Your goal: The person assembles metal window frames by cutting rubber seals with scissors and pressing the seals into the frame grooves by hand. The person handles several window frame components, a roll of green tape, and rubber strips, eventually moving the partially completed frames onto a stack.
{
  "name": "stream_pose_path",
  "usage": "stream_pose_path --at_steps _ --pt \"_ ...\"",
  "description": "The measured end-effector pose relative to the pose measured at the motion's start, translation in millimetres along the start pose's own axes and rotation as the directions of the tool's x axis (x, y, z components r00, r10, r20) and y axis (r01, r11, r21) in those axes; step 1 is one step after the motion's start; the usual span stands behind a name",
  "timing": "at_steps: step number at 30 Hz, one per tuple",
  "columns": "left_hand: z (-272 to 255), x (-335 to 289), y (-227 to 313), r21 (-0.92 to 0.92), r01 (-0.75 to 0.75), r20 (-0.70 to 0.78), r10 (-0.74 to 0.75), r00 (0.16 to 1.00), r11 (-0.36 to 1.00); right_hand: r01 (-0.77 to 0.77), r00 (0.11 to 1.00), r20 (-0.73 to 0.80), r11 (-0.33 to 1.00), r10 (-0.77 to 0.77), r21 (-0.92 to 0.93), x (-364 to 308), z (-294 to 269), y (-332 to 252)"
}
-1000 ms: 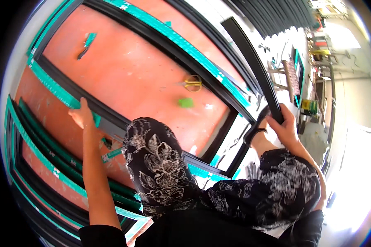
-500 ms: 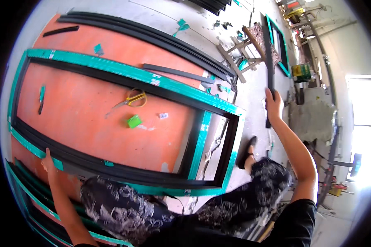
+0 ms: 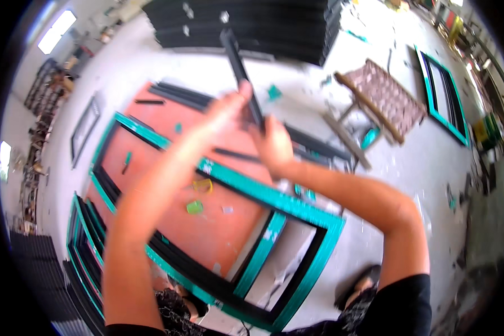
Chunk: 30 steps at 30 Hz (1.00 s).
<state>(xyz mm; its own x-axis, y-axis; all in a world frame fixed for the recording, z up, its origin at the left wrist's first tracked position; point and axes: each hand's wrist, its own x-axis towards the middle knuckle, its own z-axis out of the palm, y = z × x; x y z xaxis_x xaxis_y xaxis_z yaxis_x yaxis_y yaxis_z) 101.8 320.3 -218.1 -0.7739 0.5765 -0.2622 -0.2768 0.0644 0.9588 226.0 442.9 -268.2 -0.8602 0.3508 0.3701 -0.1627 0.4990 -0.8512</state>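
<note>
Both my hands are raised over the far side of a large window frame (image 3: 319,224) with dark profiles and green protective film. Between them they hold a long dark strip (image 3: 236,59) that slants up and away. My left hand (image 3: 229,106) is closed around its middle, somewhat blurred. Lower down, near its bottom end, my right hand (image 3: 275,144) grips the same strip. Inside the frame, on an orange-red board (image 3: 235,224), lie yellow-handled scissors (image 3: 206,185), partly hidden by my left forearm, and a small bright green block (image 3: 195,207).
Several dark profiles (image 3: 185,96) lie along the board's far edge. A big stack of dark profiles (image 3: 263,28) stands beyond. To the right are a stool with a woven seat (image 3: 381,92) and another green-edged frame (image 3: 445,95). More frames (image 3: 84,241) are stacked at the left.
My right hand has brought the strip from the right side to over the frame. My left hand has left the frame's near edge and taken hold of the strip. The view has swung upward.
</note>
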Motion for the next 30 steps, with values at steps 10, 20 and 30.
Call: stream_pose_path --at_steps 10,20,30 --pt "32.9 -118.6 -22.3 0.852 0.106 -0.451 0.616 0.646 0.513 0.607 0.465 0.750 0.786 -0.470 0.116 -70.0 -54.2 90.1" --pt "89.8 -281.9 -81.9 0.656 0.710 -0.707 -0.121 0.697 0.258 0.695 0.295 0.755 0.674 -0.586 0.251 -97.1 -50.7 162.1" --pt "149.5 -408.4 -242.8 0.714 0.454 -0.337 -0.307 0.890 0.534 0.660 0.365 0.609 0.657 -0.705 0.365 -139.8 -63.5 86.7"
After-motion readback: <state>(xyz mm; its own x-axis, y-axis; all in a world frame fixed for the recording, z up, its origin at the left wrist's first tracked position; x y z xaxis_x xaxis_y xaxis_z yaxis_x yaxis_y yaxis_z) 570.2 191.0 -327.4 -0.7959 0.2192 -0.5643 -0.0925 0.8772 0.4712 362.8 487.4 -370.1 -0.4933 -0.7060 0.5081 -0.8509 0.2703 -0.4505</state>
